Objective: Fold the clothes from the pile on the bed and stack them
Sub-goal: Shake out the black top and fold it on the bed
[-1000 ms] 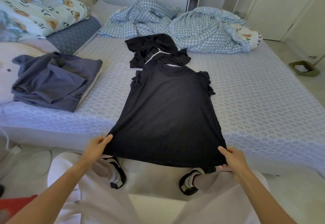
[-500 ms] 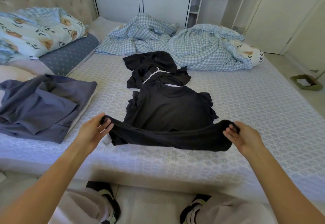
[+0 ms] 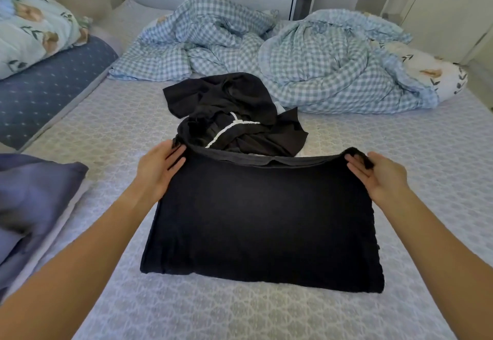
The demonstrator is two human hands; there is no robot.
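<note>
Between my fingers (image 3: 354, 162) lies a black top (image 3: 261, 219), doubled over into a flat rectangle on the bed, its far edge at my fingertips. Just beyond them sits the pile (image 3: 234, 115): crumpled black clothes with a white trim.

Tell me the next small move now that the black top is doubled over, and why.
Probably let go of both far corners and smooth the black top flat. The left hand and right hand pinch its top edge, and it already lies doubled on the bed.
</note>
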